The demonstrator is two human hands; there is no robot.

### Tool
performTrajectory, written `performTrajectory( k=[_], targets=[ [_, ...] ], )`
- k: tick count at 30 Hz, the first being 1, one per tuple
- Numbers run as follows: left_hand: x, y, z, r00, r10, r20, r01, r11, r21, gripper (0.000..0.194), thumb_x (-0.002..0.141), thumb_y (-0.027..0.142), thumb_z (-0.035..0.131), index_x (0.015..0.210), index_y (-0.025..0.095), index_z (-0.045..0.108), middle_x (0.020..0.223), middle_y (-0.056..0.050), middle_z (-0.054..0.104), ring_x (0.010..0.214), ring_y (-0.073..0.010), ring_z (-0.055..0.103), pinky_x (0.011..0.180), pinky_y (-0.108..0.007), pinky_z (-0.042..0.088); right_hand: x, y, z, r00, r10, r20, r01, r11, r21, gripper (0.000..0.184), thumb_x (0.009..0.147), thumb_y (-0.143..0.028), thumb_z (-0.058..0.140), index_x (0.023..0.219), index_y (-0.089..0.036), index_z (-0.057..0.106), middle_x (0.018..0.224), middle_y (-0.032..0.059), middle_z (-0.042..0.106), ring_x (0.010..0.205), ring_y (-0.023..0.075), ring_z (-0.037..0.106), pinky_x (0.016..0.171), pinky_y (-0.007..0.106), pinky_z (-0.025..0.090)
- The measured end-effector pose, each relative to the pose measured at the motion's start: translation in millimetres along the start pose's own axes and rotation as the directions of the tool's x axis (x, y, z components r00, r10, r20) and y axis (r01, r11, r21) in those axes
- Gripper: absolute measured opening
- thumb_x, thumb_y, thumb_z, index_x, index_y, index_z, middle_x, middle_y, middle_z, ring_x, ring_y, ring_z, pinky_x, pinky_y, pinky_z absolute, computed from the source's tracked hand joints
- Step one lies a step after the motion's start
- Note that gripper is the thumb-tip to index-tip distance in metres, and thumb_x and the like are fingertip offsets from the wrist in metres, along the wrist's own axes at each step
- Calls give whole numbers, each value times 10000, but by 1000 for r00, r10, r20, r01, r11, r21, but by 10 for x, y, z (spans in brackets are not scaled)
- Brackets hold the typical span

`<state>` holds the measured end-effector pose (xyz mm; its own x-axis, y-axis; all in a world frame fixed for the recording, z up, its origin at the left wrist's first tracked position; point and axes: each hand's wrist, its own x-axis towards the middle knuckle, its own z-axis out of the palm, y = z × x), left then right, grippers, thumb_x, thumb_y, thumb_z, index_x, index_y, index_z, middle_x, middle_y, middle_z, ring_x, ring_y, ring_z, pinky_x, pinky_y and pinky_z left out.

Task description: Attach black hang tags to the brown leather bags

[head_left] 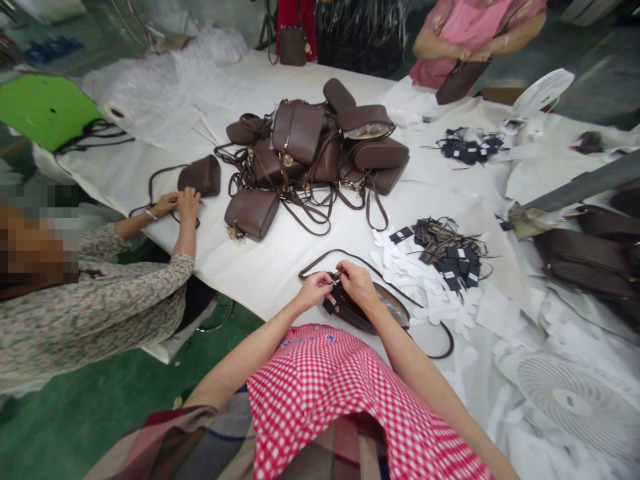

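Observation:
A dark brown handbag (358, 316) lies on the table right in front of me, its top open and pale lining showing. At its left end, my left hand (315, 291) is closed in a pinch at the small metal strap fitting. My right hand (357, 283) pinches the same spot from the other side, its wrist over the bag. Whether a thin cord is also between my fingertips is too small to tell. A black tag (331, 304) hangs just below my fingers. The bag's thin strap (365, 259) loops behind it and out to the right.
Brown handbags (300, 147) are heaped mid-table. Black hang tags (447, 250) lie on white paper pieces at right, with more tags (469, 145) beyond. A co-worker's hands (183, 203) touch a bag at left; another person (470, 47) holds one opposite. A white fan (575, 400) is near right.

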<state>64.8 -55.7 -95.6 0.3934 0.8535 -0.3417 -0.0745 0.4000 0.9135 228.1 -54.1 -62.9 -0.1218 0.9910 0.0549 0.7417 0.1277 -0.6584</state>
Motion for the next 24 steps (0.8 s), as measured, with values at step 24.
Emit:
performTrajectory(
  k=[24],
  targets=[
    [-55,104,-174,987,-4,-158,-58,919,-390,306,720,386,703,819,96,694,586,10,531,619,-96,488,666,-240,395,-224,-365,97,849,-251,465,516,587,-624,200,867,-63,474,890,-121,664,824,145,630,798,274,501,695,394,335]
  ],
)
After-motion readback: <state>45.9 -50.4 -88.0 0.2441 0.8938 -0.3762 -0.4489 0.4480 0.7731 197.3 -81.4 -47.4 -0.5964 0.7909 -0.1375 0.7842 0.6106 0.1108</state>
